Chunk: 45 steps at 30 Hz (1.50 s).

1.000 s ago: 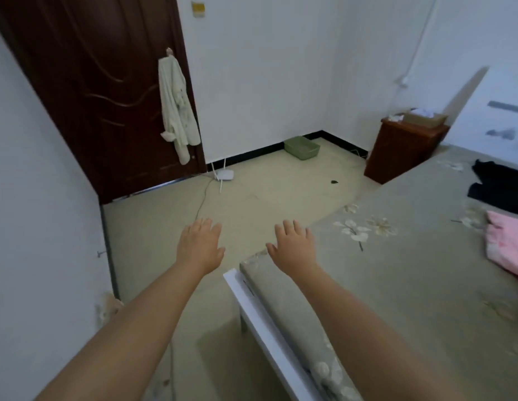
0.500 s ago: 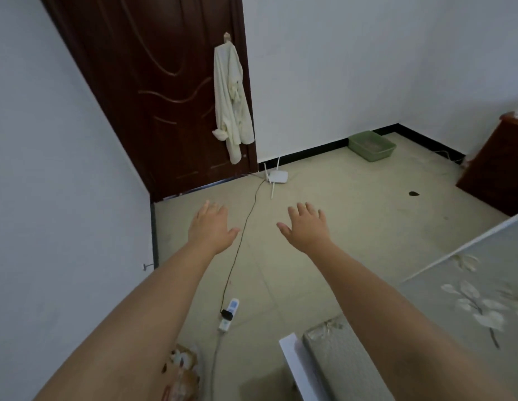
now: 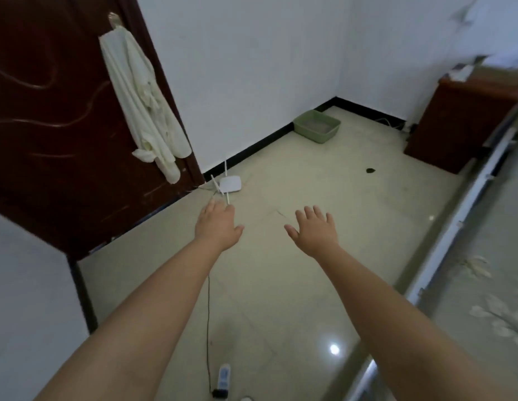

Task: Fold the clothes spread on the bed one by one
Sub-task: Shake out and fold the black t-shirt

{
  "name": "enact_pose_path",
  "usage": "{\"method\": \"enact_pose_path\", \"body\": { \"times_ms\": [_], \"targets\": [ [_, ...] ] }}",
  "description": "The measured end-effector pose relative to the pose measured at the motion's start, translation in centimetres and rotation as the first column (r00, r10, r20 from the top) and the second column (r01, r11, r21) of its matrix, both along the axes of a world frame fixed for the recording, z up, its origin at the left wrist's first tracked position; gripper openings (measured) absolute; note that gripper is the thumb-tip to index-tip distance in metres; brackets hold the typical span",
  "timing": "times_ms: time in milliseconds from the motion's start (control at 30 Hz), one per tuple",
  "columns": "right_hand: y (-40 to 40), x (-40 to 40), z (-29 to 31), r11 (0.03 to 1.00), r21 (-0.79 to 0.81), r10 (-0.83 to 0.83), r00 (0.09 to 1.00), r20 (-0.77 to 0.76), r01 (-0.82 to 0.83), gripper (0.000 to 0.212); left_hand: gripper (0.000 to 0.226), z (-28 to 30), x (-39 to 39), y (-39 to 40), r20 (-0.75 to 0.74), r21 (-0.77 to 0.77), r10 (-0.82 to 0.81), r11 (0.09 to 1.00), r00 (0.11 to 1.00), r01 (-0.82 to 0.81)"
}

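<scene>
Both hands out flat over bare floor tile, holding nothing: left hand [image 3: 217, 224] with fingers together, its tips just short of the white router [image 3: 230, 184]; right hand [image 3: 314, 228] with fingers spread, well apart from the bed. Bed [image 3: 500, 285] runs along the right edge, blurred, only its floral sheet and white frame rail [image 3: 466, 212] showing; no clothes on the visible strip. Floor edges: dark door [image 3: 49, 125] with a cream robe [image 3: 145, 105] far left, green tray [image 3: 317, 125] in the corner, brown cabinet [image 3: 454, 123] at the bed's far end, router cable [image 3: 208, 314] down to a power strip [image 3: 224, 377].
</scene>
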State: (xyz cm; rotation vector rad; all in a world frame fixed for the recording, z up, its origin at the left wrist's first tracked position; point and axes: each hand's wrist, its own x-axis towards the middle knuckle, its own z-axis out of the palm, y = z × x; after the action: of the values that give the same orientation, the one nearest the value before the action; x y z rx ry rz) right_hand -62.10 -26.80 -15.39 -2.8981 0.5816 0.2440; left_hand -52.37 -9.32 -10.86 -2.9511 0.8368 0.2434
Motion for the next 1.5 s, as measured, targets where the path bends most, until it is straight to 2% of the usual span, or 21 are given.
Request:
{"method": "enact_pose_path", "body": {
  "times_ms": [133, 367, 633, 800, 933, 1033, 1233, 1333, 1500],
  "targets": [
    [-7.3, 0.7, -0.9, 0.983, -0.002, -0.184, 0.983, -0.024, 0.184, 0.056, 0.058, -1.0, 4.9, -9.8, -0.045, -0.016, -0.214, 0.977, 0.976, 0.214],
    [-24.2, -0.4, -1.7, 0.877, -0.068, -0.480, 0.875, -0.058, 0.476, 0.055, 0.058, -2.7, 9.0, -30.8, -0.054, -0.057, -0.516, 0.856, 0.855, 0.513],
    [-45.8, 0.3, 2.0, 0.721, -0.090, -0.687, 0.726, 0.032, 0.687, 0.057, 0.055, 1.1, 13.7, -54.5, 0.052, -0.062, -0.677, 0.731, 0.734, 0.679],
    [-56.9, 1.9, 2.9, 0.678, -0.119, -0.725, 0.687, 0.050, 0.725, 0.058, 0.057, 2.1, 16.5, -68.5, 0.071, -0.047, -0.733, 0.675, 0.676, 0.737],
    [-66.9, 3.6, 2.1, 0.634, -0.151, -0.760, 0.647, 0.060, 0.759, 0.056, 0.058, 1.6, 18.1, -80.8, 0.098, -0.087, -0.794, 0.594, 0.600, 0.800],
    [-75.1, 4.4, 1.9, 0.559, -0.157, -0.817, 0.573, 0.061, 0.814, 0.055, 0.052, 1.2, 18.9, -90.9, 0.116, -0.081, -0.851, 0.506, 0.513, 0.859],
    [-87.5, 1.3, 1.5, 0.386, -0.131, -0.919, 0.393, 0.031, 0.913, 0.059, 0.056, 0.9, 17.4, -109.4, 0.083, -0.048, -0.939, 0.332, 0.335, 0.942],
    [-92.0, -2.3, 0.2, 0.301, -0.100, -0.953, 0.303, 0.001, 0.948, 0.060, 0.057, 0.1, 14.4, -117.6, 0.073, -0.051, -0.968, 0.236, 0.240, 0.970],
    [-100.7, -8.7, -3.3, 0.106, -0.039, -0.994, 0.105, -0.018, 0.994, 0.061, 0.058, -3.0, 6.9, -130.9, 0.027, -0.024, -0.999, 0.044, 0.045, 0.999]
  ]
}}
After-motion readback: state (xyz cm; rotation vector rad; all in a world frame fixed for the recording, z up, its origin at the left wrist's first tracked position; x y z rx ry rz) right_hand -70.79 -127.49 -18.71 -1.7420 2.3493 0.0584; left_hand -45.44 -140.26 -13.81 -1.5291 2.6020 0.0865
